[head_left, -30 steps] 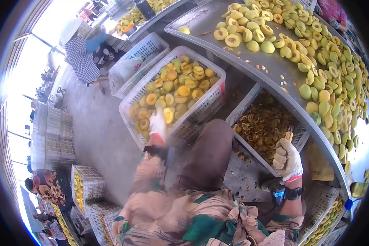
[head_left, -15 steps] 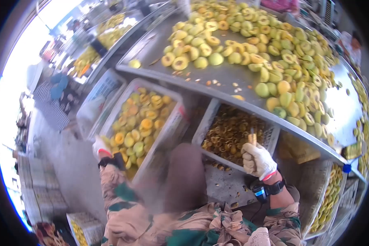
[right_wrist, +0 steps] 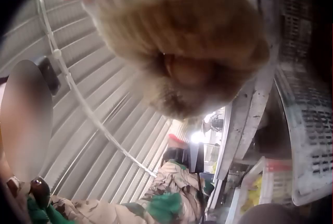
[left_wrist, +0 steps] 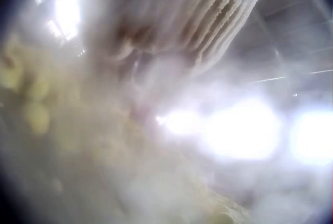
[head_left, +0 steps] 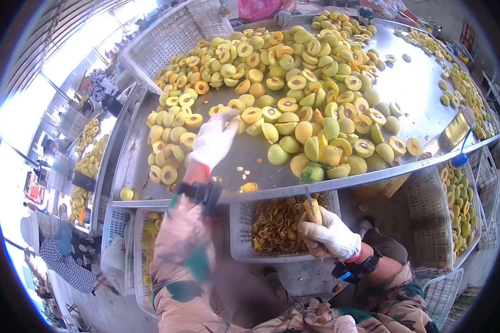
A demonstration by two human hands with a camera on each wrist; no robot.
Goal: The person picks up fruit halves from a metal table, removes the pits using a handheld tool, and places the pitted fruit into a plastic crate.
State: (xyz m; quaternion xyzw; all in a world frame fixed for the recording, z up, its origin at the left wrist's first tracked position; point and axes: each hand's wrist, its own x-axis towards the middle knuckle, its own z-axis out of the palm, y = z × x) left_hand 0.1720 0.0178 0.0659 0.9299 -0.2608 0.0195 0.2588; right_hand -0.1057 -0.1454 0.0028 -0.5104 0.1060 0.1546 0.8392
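Halved yellow-green apricots [head_left: 294, 83], many with brown stones showing, are heaped on a metal table [head_left: 233, 188]. My gloved left hand [head_left: 214, 139] reaches over the table, its fingers stretched toward the near edge of the heap; in the left wrist view it is badly blurred. In front of the table edge, my gloved right hand [head_left: 333, 236] grips a wooden-handled tool [head_left: 313, 212] with a thin metal shaft pointing up. The curled glove fills the top of the right wrist view and hides most of the handle.
Under the table edge stands a crate [head_left: 241, 252] of brown scraps. Another crate [head_left: 141, 277] with apricots is at its left, and a fruit-filled crate [head_left: 430, 222] at the right. A tilted white crate [head_left: 150, 50] rests on the table's far left. People work around the tables.
My left hand has swung from the apricot crate on the left up over the table. The view has turned toward the table. My right hand keeps its grip on the tool.
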